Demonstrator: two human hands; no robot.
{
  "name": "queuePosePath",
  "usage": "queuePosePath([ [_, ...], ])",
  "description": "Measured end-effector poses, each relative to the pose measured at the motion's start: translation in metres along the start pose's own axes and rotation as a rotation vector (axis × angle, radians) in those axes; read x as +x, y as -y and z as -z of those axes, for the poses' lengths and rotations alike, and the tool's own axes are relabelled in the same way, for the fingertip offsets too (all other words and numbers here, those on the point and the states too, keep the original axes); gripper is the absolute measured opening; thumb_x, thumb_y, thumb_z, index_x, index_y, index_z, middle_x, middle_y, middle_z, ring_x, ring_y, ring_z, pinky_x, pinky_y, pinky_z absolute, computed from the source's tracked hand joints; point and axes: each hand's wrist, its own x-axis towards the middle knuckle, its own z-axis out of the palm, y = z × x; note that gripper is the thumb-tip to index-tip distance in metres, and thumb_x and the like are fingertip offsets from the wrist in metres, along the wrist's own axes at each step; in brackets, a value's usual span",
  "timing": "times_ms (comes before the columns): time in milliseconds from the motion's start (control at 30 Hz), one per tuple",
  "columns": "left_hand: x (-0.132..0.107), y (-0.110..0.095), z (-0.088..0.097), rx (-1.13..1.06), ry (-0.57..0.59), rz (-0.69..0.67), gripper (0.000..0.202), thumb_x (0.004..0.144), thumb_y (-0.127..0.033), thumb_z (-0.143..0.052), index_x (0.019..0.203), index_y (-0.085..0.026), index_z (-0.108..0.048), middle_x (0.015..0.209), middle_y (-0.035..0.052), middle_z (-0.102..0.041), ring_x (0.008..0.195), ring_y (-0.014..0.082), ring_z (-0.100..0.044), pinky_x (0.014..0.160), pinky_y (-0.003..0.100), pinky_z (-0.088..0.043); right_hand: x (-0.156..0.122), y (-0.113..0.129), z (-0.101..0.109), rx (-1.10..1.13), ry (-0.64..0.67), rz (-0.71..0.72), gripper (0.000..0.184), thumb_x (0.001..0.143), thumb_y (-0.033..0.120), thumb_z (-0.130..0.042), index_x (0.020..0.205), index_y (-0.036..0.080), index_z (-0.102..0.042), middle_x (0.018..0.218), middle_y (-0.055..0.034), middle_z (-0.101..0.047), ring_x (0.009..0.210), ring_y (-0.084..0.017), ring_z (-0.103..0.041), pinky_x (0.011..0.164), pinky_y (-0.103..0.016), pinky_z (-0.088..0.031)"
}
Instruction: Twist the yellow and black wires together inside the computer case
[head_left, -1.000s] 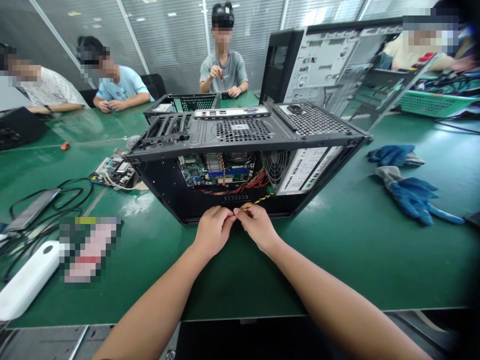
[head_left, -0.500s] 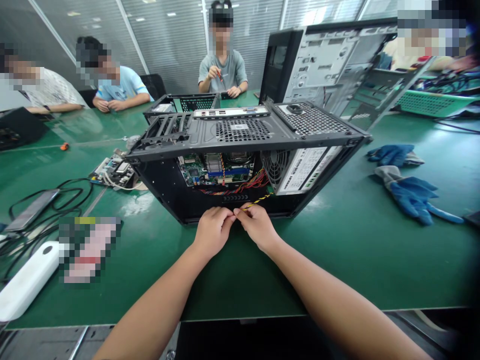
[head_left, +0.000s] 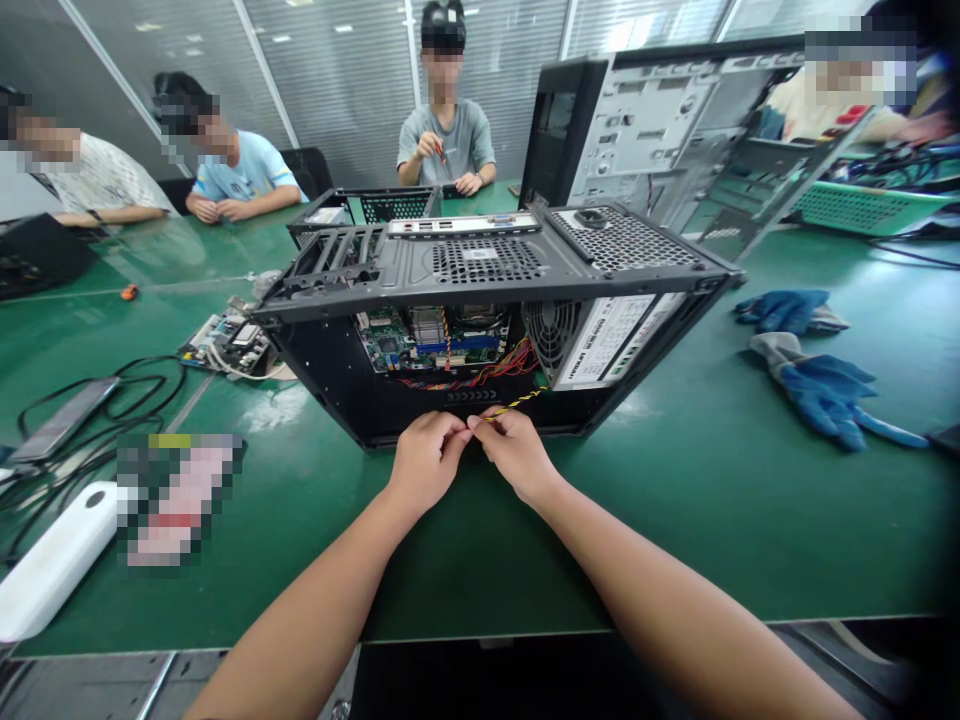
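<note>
An open black computer case (head_left: 480, 265) lies on its side on the green table (head_left: 675, 500), with its motherboard (head_left: 435, 340), red wires and power supply (head_left: 600, 335) showing. A yellow-and-black twisted cable (head_left: 517, 403) runs out of the case's lower edge. My left hand (head_left: 426, 462) and my right hand (head_left: 516, 452) meet just in front of the case, both closed in a pinch on the near end of that cable. What sits at the cable's tip is hidden between the fingers.
Blue work gloves (head_left: 817, 385) lie to the right. A loose circuit board (head_left: 229, 345), black cables (head_left: 90, 400) and a white device (head_left: 52, 560) are on the left. A second open case (head_left: 660, 130) stands behind. Several people sit at the far side.
</note>
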Motion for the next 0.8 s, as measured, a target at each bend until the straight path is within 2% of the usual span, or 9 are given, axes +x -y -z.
queuePosePath([
  [200, 0.0004, 0.0009, -0.0002, 0.04, -0.02, -0.027, 0.009, 0.09, -0.019, -0.065, 0.082, -0.02, -0.061, 0.075, -0.0003, -0.061, 0.07, 0.0157, -0.057, 0.068, 0.029, -0.044, 0.0, 0.0011, -0.0014, 0.053, -0.001, -0.016, 0.037, 0.078, 0.052, -0.069, 0.065, 0.021, -0.054, 0.05, 0.0052, -0.045, 0.047, -0.012, -0.04, 0.048, -0.028, -0.029],
  [633, 0.0001, 0.0022, 0.0, 0.104, 0.04, -0.048, 0.011, 0.094, -0.017, -0.058, 0.084, -0.021, -0.062, 0.077, 0.0005, -0.065, 0.072, 0.0172, -0.06, 0.07, 0.031, -0.045, 0.001, -0.0027, 0.0005, -0.025, 0.017, 0.023, 0.029, 0.082, 0.043, -0.063, 0.066, 0.021, -0.055, 0.052, 0.0048, -0.045, 0.048, -0.012, -0.04, 0.049, -0.028, -0.031],
  [800, 0.0004, 0.0019, -0.0003, 0.098, 0.02, -0.041, 0.011, 0.092, -0.018, -0.061, 0.082, -0.021, -0.062, 0.074, 0.0, -0.063, 0.071, 0.0171, -0.06, 0.069, 0.03, -0.046, 0.0007, -0.0021, -0.0003, -0.007, 0.01, -0.01, 0.029, 0.081, 0.044, -0.065, 0.066, 0.021, -0.055, 0.052, 0.0047, -0.045, 0.049, -0.013, -0.041, 0.048, -0.028, -0.03],
])
